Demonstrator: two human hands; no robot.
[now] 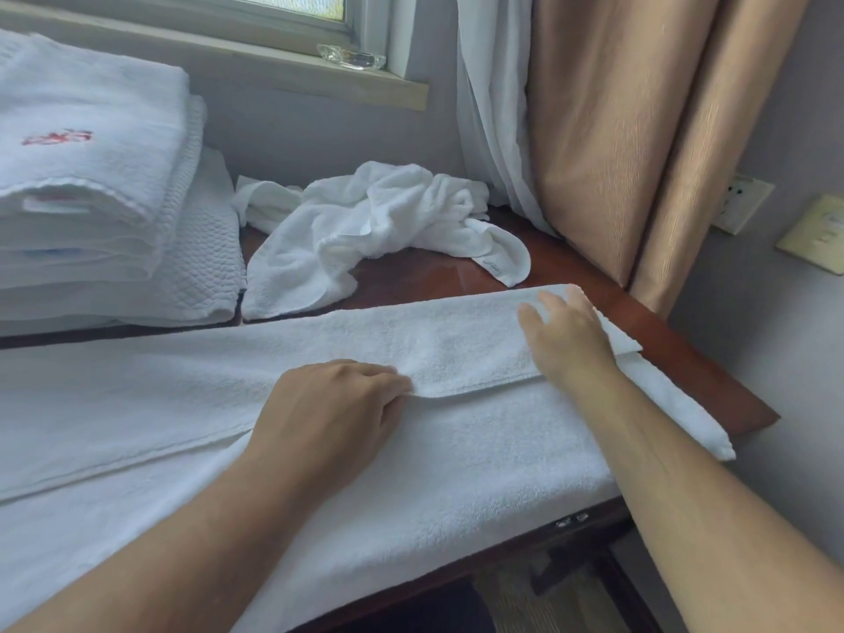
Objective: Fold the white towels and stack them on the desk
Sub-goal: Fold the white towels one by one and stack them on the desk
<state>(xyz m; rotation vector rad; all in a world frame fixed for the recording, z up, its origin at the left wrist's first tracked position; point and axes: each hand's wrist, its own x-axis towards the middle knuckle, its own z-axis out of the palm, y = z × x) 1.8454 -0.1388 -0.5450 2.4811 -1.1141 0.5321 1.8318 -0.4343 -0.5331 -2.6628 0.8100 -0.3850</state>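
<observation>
A large white towel (456, 450) lies spread along the front of the dark wooden desk (698, 358), its far strip folded over toward me. My left hand (333, 413) rests on the towel's middle, fingers curled and pinching the edge of the folded layer. My right hand (566, 335) lies flat with straight fingers on the folded strip near the towel's right end. A crumpled white towel (374, 230) sits behind it on the desk. A stack of folded white towels (91, 175) stands at the back left, the top one with red embroidery.
A window sill (319, 79) with a clear glass dish (351, 57) runs along the back. White and tan curtains (616, 130) hang at the desk's right rear corner. A wall socket (744, 203) and switch plate are on the right wall. The desk's right edge is close.
</observation>
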